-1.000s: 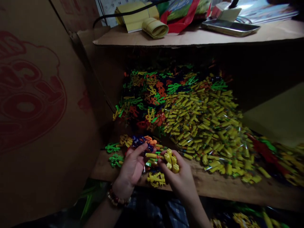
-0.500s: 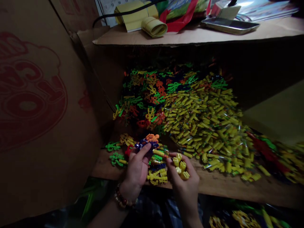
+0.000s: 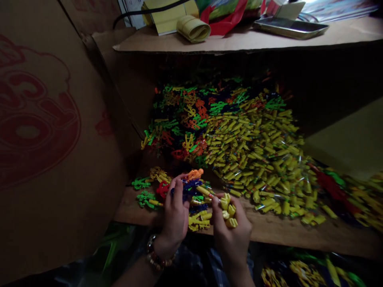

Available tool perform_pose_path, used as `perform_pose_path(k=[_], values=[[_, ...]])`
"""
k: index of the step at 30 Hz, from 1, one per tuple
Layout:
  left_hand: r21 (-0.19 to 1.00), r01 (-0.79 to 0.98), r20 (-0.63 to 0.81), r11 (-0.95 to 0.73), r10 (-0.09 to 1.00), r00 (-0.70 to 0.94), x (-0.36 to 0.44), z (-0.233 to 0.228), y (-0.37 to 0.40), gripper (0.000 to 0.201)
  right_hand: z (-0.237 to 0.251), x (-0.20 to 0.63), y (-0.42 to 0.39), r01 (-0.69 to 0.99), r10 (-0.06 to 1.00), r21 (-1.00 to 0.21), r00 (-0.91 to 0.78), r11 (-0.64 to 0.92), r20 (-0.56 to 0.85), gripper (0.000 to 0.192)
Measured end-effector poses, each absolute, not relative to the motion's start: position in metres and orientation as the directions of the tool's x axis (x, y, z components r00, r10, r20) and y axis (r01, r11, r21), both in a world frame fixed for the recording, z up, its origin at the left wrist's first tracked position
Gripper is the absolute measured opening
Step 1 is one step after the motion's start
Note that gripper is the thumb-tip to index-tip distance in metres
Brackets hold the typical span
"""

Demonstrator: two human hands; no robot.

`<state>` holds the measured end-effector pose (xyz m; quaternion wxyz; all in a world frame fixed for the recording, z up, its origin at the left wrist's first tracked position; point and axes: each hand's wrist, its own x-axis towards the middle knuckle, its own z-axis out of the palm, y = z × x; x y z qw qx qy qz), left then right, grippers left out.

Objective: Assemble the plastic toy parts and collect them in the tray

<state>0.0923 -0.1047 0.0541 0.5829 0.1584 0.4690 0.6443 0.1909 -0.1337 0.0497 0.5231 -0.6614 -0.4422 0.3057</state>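
My left hand (image 3: 176, 217), a beaded bracelet at its wrist, is closed at the near edge of the wooden board. Its fingers curl against small plastic figures: a dark blue figure (image 3: 191, 188) and an orange figure (image 3: 196, 174) show beyond them. The exact grip is partly hidden. My right hand (image 3: 231, 229) is wrapped round a bunch of yellow tubes (image 3: 226, 202), their ends showing above the fingers. One further yellow tube (image 3: 204, 191) runs from my right fingertips toward the blue figure. Below and between the hands lies a yellow figure (image 3: 199, 221).
A large heap of yellow tubes (image 3: 257, 151) fills the board's middle and right. Mixed coloured figures (image 3: 188, 115) pile up behind on the left. A cardboard box (image 3: 98, 191) walls the left side. Overhead, a cardboard-covered shelf (image 3: 239, 46) holds a metal tray (image 3: 290, 28) and rolled yellow paper (image 3: 193, 30).
My left hand has turned, its fingers now pointing more upward, and the orange and blue figures have shifted slightly right. My right hand stays nearly still with the yellow tubes.
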Motion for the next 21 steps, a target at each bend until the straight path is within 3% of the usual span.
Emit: perform_pose_path(k=[9, 17, 21], values=[[0.84, -0.542, -0.24, -0.008, 0.891, -0.385, 0.097, 0.05, -0.103, 0.035, 0.058, 0.195, -0.136, 0.204, 0.898, -0.977, 0.439, -0.065, 0.032, 0.029], [0.937, -0.342, -0.078, -0.075, 0.908, -0.412, 0.1, 0.04, -0.107, 0.032, 0.05, 0.189, -0.14, 0.48, 0.813, -0.877, 0.496, 0.035, 0.304, 0.024], [0.944, -0.315, -0.024, -0.095, 0.935, -0.354, 0.094, 0.041, -0.107, 0.024, 0.047, 0.197, -0.129, 0.297, 0.877, -0.951, 0.476, -0.09, 0.066, 0.027]])
